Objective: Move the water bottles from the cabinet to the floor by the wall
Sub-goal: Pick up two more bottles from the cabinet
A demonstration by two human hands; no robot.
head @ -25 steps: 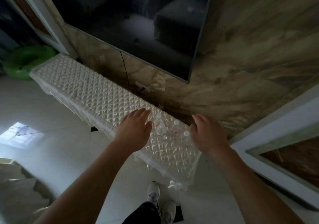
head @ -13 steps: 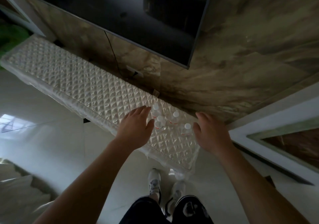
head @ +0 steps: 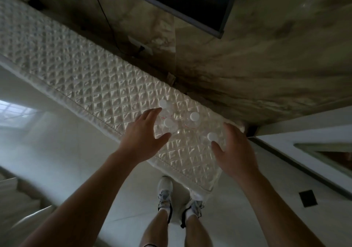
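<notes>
Several clear water bottles with white caps stand at the right end of a low cabinet (head: 80,79) covered in a white quilted cloth. Their caps show near the middle of the view: one cap (head: 163,103), a second cap (head: 168,122), a third cap (head: 194,116) and a fourth cap (head: 212,136). My left hand (head: 144,134) hovers just left of the bottles with straight spread fingers. My right hand (head: 232,151) hovers at their right, fingers relaxed, its thumb close to the nearest cap. Neither hand holds anything.
A dark wall-mounted screen (head: 190,3) hangs above the cabinet on a brown marbled wall (head: 266,66), with a cable running down. Pale floor tiles (head: 57,151) lie in front. My feet in white shoes (head: 165,191) stand at the cabinet's edge. A white door frame (head: 304,142) is at right.
The view has tilted down and closer to the cabinet. Both hands have reached nearer to the bottles, still spread and holding nothing.
</notes>
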